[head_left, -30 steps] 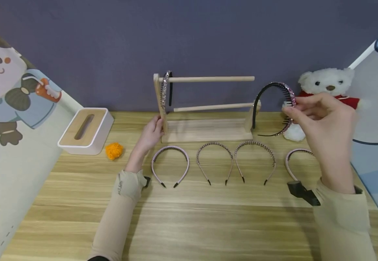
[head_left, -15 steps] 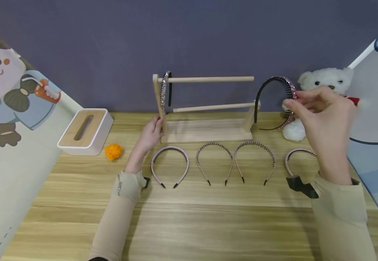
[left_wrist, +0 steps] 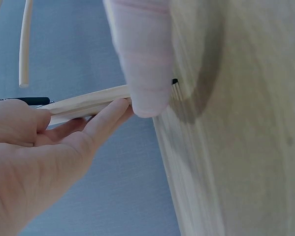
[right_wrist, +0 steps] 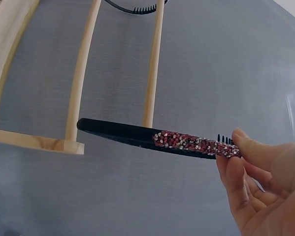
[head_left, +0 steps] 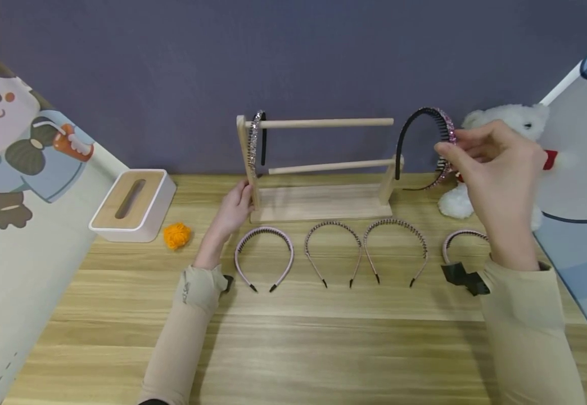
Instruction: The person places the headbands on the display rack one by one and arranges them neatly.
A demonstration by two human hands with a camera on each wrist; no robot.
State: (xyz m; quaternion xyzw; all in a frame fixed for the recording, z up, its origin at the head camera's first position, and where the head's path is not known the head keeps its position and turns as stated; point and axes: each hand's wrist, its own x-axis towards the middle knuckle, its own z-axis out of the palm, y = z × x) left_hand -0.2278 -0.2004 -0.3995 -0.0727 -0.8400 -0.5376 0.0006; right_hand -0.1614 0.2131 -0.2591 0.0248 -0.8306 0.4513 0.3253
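My right hand (head_left: 508,180) pinches a black toothed headband (head_left: 447,126) with pink glitter, thumb on one side and fingers on the other. It hangs in the air just right of the wooden rack (head_left: 324,202), near the free right end of the top rod. In the right wrist view the headband (right_wrist: 186,142) lies across the view, its dark end near the lower rod's end. My left hand (head_left: 234,208) grips the rack's left upright low down; the left wrist view shows the upright (left_wrist: 88,101) between thumb and fingers. A silver glitter headband (head_left: 254,143) hangs at the top rod's left end.
Before the rack lie a pink headband (head_left: 236,256), two thin beaded headbands (head_left: 332,223) (head_left: 396,221) and another headband (head_left: 447,247), partly hidden by my right wrist. At left stand a tissue box (head_left: 106,216) and an orange pompom (head_left: 176,235). A white teddy bear (head_left: 455,202) sits behind my right hand.
My right hand has risen and shifted slightly left, lifting the pink glitter headband with it. My left hand stays on the rack's upright.
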